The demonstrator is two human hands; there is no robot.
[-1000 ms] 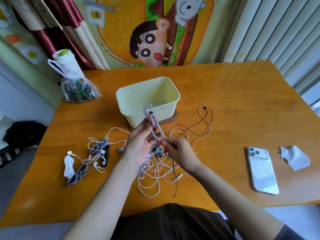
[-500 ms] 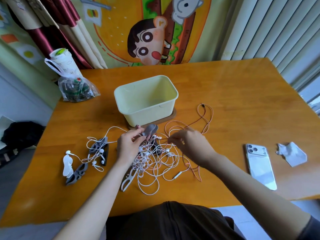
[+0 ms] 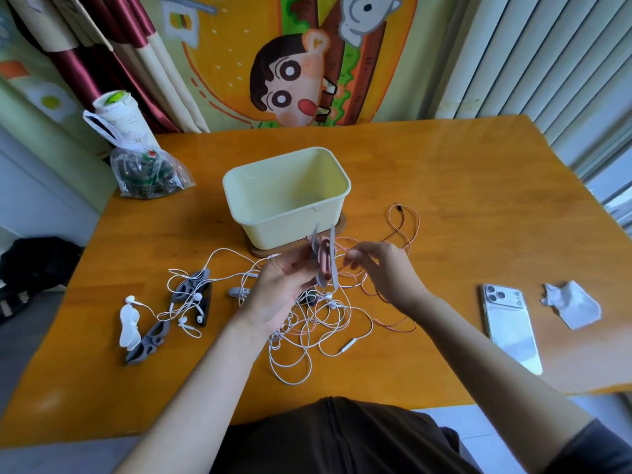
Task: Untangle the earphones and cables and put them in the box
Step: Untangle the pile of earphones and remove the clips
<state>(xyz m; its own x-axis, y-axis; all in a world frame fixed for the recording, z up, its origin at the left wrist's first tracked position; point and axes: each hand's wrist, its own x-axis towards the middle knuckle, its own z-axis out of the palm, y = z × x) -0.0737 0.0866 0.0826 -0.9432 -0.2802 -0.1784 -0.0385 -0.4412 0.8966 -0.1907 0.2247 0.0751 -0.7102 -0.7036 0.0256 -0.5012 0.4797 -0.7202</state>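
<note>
My left hand [image 3: 280,289] holds a grey cable winder [image 3: 325,260] upright above the table, with pink cable wound on it. Just to its right, my right hand [image 3: 383,271] pinches the thin pink cable [image 3: 407,230], which trails off toward the box. Beneath both hands lies a tangle of white earphone cables [image 3: 318,333]. The pale yellow box [image 3: 287,200] stands open behind the hands on a round wooden coaster. More white earphones [image 3: 184,302] and grey winders [image 3: 191,285] lie to the left.
A white phone [image 3: 509,323] and a crumpled tissue [image 3: 571,304] lie on the table at the right. A plastic bag [image 3: 147,169] with a cup sits at the back left. A white winder [image 3: 129,325] lies at the far left.
My left hand has lifted the grey winder up off the tangle. My right hand has risen beside it, holding the pink cable.
</note>
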